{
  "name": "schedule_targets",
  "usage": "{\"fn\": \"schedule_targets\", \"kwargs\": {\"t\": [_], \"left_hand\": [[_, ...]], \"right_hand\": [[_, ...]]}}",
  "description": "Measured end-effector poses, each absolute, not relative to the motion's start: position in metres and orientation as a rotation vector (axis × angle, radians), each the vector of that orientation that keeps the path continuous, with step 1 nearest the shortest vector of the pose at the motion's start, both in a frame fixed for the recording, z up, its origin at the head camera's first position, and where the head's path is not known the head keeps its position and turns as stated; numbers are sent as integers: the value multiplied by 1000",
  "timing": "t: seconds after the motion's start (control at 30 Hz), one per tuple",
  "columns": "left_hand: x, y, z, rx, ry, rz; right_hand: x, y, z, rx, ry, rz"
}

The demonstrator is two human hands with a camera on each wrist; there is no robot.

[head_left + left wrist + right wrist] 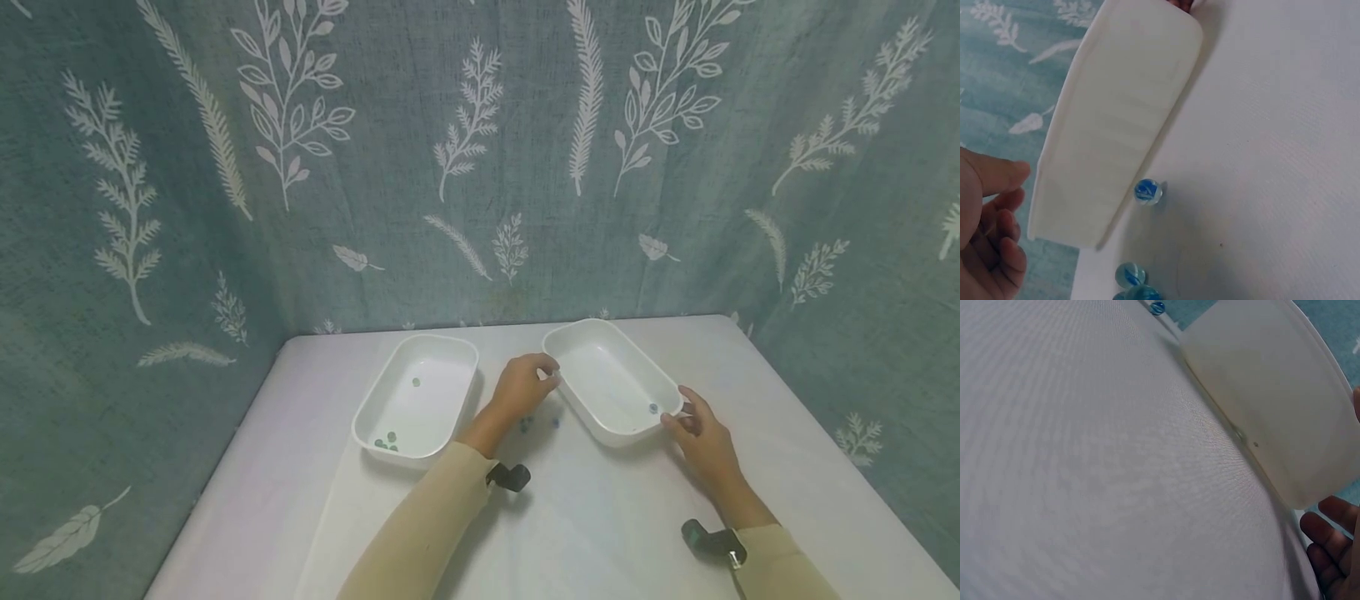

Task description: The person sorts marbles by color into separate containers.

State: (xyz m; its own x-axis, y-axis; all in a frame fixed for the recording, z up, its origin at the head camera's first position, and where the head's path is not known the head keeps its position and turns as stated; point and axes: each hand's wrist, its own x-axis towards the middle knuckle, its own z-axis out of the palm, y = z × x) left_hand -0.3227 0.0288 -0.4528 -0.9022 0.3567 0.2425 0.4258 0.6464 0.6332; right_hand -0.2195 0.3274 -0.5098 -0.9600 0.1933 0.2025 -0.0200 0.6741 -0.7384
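Observation:
Two white plastic trays with rounded corners stand on a white-covered table. My right hand [707, 442] holds the near right corner of the right tray [600, 375], with thumb and fingers on either side of it. One blue marble [653, 408] lies inside near that corner. At the tray's left rim is my left hand [521, 385], its fingers loosely bent; in the left wrist view a small gap shows between thumb and fingertips, with nothing seen between them. Below this hand, a clear marble with a blue swirl [1148, 192] rests beside the tray, near several bluish marbles [1130, 275].
The left tray [467, 392] contains several green marbles [392, 437], most in its near left corner. A blue-green curtain [480, 242] with white leaf patterns hangs behind and at both sides of the table [585, 517]. A black device [510, 477] is strapped to each wrist.

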Motion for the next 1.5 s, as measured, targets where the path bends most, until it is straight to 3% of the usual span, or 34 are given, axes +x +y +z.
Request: {"fn": "schedule_targets", "kwargs": {"t": [1.5], "left_hand": [[-349, 36, -455, -546, -2752, -1205]], "right_hand": [[-219, 327, -512, -107, -2607, 1151]]}}
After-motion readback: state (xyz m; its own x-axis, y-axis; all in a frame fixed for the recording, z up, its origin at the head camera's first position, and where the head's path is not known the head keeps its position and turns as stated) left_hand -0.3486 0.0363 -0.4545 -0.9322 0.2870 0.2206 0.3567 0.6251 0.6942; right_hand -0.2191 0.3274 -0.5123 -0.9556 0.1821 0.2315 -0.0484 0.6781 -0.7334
